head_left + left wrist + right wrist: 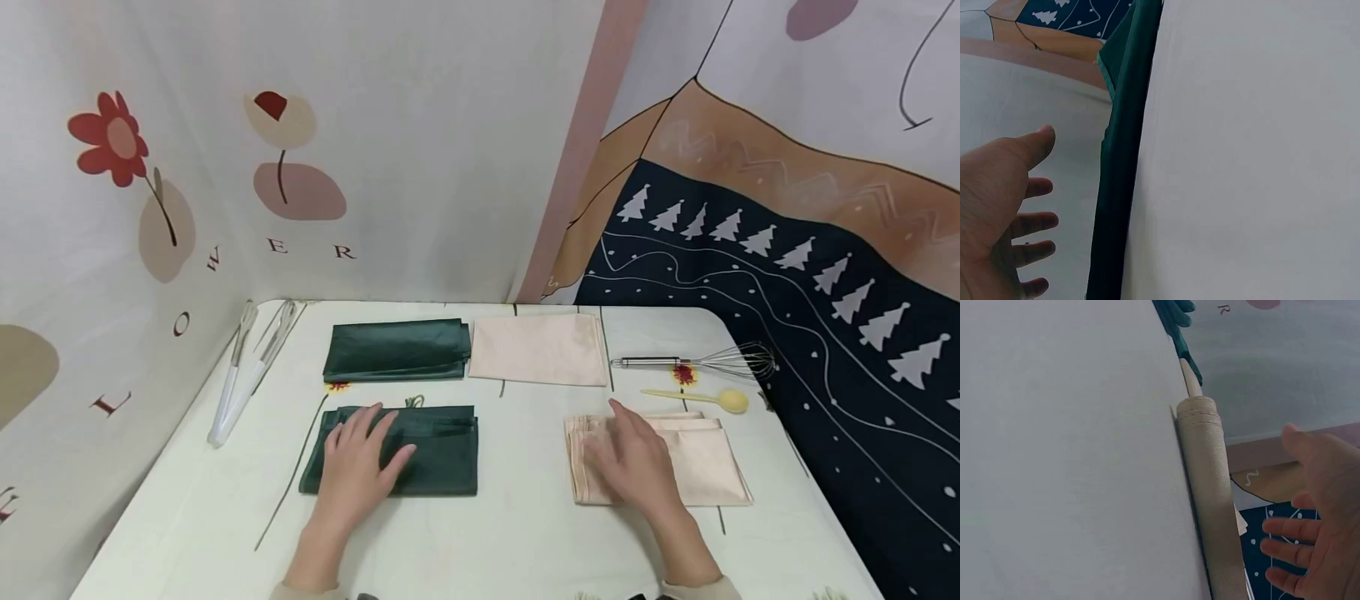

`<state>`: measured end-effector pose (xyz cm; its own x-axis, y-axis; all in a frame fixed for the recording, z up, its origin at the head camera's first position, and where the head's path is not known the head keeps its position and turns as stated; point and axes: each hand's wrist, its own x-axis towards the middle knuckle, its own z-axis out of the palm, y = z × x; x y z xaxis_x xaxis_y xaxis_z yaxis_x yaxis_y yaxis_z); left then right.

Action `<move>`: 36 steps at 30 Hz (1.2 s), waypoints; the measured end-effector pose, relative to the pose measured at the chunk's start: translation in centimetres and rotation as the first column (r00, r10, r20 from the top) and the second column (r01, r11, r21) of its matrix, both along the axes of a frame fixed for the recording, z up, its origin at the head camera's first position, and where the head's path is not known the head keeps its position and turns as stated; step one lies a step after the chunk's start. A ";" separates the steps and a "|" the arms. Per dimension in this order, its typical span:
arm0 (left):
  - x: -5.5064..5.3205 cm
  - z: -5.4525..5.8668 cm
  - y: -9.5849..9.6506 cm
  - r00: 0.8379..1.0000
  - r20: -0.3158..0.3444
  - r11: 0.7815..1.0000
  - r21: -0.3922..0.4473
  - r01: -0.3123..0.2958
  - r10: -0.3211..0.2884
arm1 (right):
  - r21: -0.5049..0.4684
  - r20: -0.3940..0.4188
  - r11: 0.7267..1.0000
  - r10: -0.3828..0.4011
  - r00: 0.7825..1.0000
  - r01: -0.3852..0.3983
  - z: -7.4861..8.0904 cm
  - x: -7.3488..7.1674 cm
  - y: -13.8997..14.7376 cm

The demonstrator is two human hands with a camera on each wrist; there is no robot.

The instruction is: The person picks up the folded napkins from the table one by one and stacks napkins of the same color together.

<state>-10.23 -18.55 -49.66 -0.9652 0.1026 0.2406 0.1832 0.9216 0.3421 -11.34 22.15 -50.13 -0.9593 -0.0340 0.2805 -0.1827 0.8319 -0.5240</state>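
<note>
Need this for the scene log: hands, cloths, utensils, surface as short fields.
left hand: hovers over near green cloth, holding nothing
right hand: hovers over near pink cloth, holding nothing
back row: far green cloth, far pink cloth
right side: whisk, yellow spoon
left side: white-handled utensil
surface: pale tabletop

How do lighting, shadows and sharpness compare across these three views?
Head view: brightest, soft shadows on the table, a faint sheen on the far green cloth, and the right hand looks partly blurred; left wrist view: dimmer, the left hand in shade; right wrist view: also dim, the table a plain grey expanse.
</note>
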 end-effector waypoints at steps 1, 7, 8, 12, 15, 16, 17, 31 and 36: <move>0.0 0.0 -0.2 1.000 -0.009 1.000 0.012 -0.011 0.011 | -0.029 -0.039 1.000 -0.001 0.999 0.000 0.0 0.0 0.0; 0.0 0.3 -1.5 0.997 -0.030 0.994 0.087 -0.066 0.069 | -0.137 -0.179 0.990 -0.001 0.984 -0.024 0.1 -0.7 -0.3; 0.0 0.3 -1.8 0.997 -0.027 0.992 0.101 -0.073 0.076 | -0.141 -0.182 0.989 0.006 0.983 -0.032 0.1 -0.8 -0.3; 0.1 0.2 -2.7 0.996 -0.011 0.986 0.138 -0.090 0.093 | -0.164 -0.144 0.985 0.037 0.989 -0.061 0.3 -1.3 -0.7; 0.1 0.1 -3.4 0.995 0.001 0.982 0.159 -0.102 0.103 | -0.174 -0.095 0.981 0.068 0.993 -0.084 0.4 -1.6 -1.1; 0.1 0.0 -3.6 0.994 0.004 0.981 0.164 -0.107 0.108 | -0.174 -0.079 0.980 0.081 0.994 -0.094 0.3 -1.7 -1.3; 0.2 -0.1 -3.9 0.993 0.006 0.979 0.168 -0.113 0.114 | -0.175 -0.065 0.979 0.092 0.994 -0.102 0.3 -1.8 -1.5; 0.2 -0.8 -6.8 0.972 0.169 0.951 0.235 -0.199 0.161 | -0.335 0.093 0.927 0.209 0.973 -0.167 -0.1 -3.3 -5.2; 0.2 -0.8 -7.0 0.965 0.204 0.942 0.259 -0.215 0.164 | -0.356 0.118 0.917 0.234 0.965 -0.179 -0.2 -3.6 -6.9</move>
<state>-10.01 -25.56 -50.51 -0.9895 -0.1327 0.0570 -0.0724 0.7974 0.5991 -14.98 15.21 -50.29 -0.9734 -0.1648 0.1592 -0.2247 0.5512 -0.8035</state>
